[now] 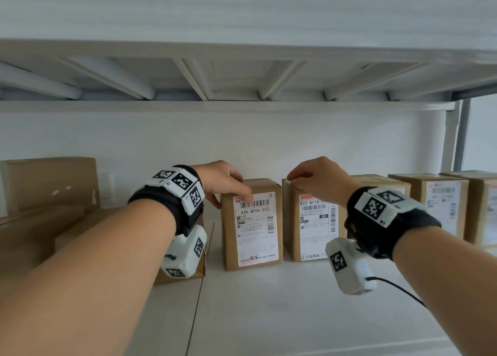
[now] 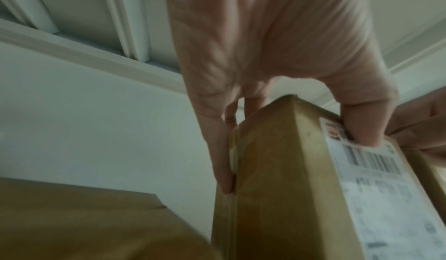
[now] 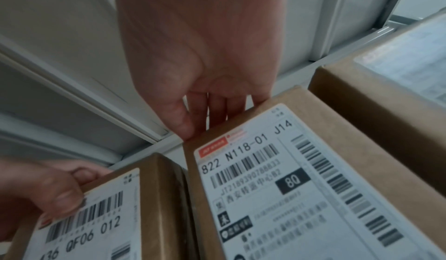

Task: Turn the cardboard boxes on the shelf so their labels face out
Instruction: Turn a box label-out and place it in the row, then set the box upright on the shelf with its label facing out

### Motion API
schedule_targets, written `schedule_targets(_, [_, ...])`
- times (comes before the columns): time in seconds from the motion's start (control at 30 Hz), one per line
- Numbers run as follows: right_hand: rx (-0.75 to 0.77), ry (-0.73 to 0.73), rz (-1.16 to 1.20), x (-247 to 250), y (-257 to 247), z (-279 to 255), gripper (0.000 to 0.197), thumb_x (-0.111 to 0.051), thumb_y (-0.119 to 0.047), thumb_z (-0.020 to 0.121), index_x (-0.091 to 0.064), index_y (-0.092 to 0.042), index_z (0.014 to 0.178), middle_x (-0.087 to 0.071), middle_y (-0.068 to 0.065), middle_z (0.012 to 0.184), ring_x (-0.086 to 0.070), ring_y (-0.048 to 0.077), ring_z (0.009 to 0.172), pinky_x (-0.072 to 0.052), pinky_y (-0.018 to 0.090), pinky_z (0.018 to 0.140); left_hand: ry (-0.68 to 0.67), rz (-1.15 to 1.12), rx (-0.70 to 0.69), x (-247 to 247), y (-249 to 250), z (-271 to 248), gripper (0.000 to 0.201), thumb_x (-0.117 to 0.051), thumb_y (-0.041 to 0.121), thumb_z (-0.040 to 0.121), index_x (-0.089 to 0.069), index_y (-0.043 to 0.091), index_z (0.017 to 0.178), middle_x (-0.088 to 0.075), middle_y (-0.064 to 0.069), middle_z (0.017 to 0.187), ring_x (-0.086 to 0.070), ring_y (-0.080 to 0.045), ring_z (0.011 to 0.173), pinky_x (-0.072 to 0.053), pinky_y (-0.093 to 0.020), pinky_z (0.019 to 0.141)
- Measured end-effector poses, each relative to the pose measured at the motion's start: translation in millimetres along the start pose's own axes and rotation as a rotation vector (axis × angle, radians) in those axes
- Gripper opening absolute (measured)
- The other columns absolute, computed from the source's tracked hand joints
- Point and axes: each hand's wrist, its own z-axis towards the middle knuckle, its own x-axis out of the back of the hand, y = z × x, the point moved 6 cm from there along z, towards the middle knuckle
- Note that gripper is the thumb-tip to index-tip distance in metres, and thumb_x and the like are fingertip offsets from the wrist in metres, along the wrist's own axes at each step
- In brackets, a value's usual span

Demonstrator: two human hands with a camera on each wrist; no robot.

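Observation:
Two upright brown cardboard boxes stand side by side on the white shelf, white shipping labels facing me. My left hand grips the top of the left box, marked "436 QF06 012". Its thumb presses the label and its fingers reach down the left side of the box. My right hand holds the top edge of the right box, marked "822 N118-01". There the thumb sits at the top left corner of that box and the fingers curl behind the edge.
Two more labelled boxes stand in a row to the right, another partly hidden behind my right wrist. Larger plain boxes are stacked at the left, no label showing. An upper shelf hangs overhead, with an upright post at the right.

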Motion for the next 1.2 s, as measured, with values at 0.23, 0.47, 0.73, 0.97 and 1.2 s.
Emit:
schedule_targets(0.23, [0.012,0.004,0.052,4.8,4.9,1.1,0.022,-0.057,-0.008,0.087,-0.071,-0.024,0.084,-0.067,-0.01,0.082,-0.06,-0.003,0.068,-0.038,0.0,0.046,-0.023,0.021,0.013,-2.5,-0.5,8.3,0.081,-0.077,0.028,0.077,-0.039,0.016,0.147,-0.06,-0.002,0.127,-0.06,-0.018,0.113,-0.055,-0.04,0.094])
schedule_targets(0.47, [0.025,0.004,0.091,4.4,1.7,1.9,0.023,-0.056,-0.008,0.087,-0.07,-0.025,0.084,-0.067,-0.012,0.081,-0.066,0.008,0.078,-0.051,0.013,0.064,0.016,0.038,0.02,6.2,-5.9,-0.4,0.094,-0.08,0.039,0.068,-0.031,0.031,0.148,-0.041,0.0,0.147,-0.039,-0.02,0.133,-0.04,-0.041,0.108])
schedule_targets(0.73, [0.131,0.105,0.165,12.5,-36.8,-1.8,0.024,-0.055,-0.008,0.086,-0.074,-0.022,0.09,-0.071,-0.007,0.092,-0.064,0.008,0.085,-0.044,0.01,0.07,0.201,-0.036,0.073,37.5,-27.2,-35.9,0.078,-0.069,0.021,0.081,-0.033,0.025,0.149,-0.039,-0.003,0.149,-0.039,-0.021,0.135,-0.044,-0.038,0.105])
schedule_targets(0.97, [0.266,0.101,0.317,-4.8,-90.6,-24.5,0.023,-0.055,-0.007,0.086,-0.073,-0.019,0.094,-0.068,-0.009,0.088,-0.067,0.012,0.087,-0.053,0.025,0.084,0.288,0.033,0.152,47.8,-54.7,-72.9,0.066,-0.066,0.021,0.086,-0.039,0.024,0.147,-0.037,-0.002,0.15,-0.04,-0.023,0.134,-0.048,-0.038,0.102])
schedule_targets(1.2, [0.299,-0.044,0.264,-51.8,-142.6,-34.2,0.021,-0.057,-0.011,0.085,-0.073,-0.018,0.097,-0.067,-0.007,0.094,-0.061,0.01,0.08,-0.046,0.017,0.07,0.306,0.102,0.143,64.0,-88.6,-101.4,0.05,-0.066,0.017,0.086,-0.055,0.019,0.135,-0.055,-0.002,0.13,-0.052,-0.018,0.116,-0.045,-0.026,0.093])
